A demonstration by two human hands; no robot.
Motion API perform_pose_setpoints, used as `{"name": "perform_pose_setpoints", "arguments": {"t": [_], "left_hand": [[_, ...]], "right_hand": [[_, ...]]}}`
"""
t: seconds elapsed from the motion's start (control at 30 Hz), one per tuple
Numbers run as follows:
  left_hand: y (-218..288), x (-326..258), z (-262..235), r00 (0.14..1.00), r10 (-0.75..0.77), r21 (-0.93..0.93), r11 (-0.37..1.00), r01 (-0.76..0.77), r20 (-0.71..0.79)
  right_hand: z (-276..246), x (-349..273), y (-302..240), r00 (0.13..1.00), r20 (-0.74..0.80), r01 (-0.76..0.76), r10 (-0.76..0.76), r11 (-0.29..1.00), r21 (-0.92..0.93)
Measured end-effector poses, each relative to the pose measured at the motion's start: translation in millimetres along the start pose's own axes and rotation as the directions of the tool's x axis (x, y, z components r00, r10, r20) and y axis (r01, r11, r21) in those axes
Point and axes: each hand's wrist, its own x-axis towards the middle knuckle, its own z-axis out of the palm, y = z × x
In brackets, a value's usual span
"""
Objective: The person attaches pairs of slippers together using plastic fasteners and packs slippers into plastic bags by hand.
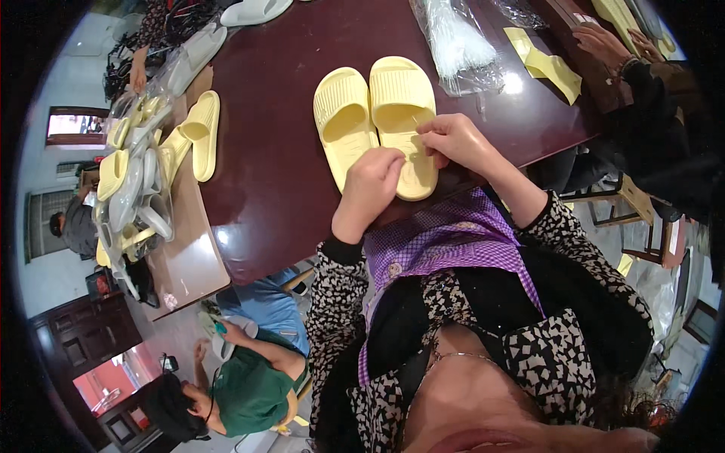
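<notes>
A pair of pale yellow slide slippers lies side by side on the dark red table (272,113), toes pointing away from me. My left hand (368,185) is closed in a loose pinch over the heel of the left slipper (341,98). Over the footbed of the right slipper (402,84), my right hand (457,141) also has its fingertips pinched together. Something thin and pale may run between the fingers, too fine to make out. The two hands are close together but apart. Their undersides and part of both heels are hidden.
A clear bag of thin white strands (457,45) lies beyond the slippers, beside a yellow sheet (542,64). At left are a loose yellow slipper (202,136) and a pile of bagged slippers (136,174). Co-workers sit at the lower left and right; another person's hand (602,47) rests at the right.
</notes>
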Motion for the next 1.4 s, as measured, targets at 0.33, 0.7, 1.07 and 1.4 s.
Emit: {"name": "perform_pose_setpoints", "arguments": {"t": [0.33,0.7,1.07,1.4], "left_hand": [[-32,8,-5,0.984,-0.032,0.201,0.977,0.067,-0.175],[-49,20,-13,0.984,0.085,0.343,0.939,-0.027,-0.155],[-57,22,-12,0.991,0.036,0.365,0.931,0.014,-0.13],[-36,11,-8,0.987,0.1,0.363,0.931,-0.048,-0.126]], "right_hand": [[-38,22,-38,0.982,-0.091,0.129,-0.163,0.946,-0.297],[-36,90,-36,0.893,-0.066,0.233,-0.445,0.582,-0.779],[-28,103,-46,0.94,-0.01,0.17,-0.342,0.493,-0.853],[-30,120,-28,0.816,-0.177,0.297,-0.55,0.662,-0.689]]}}
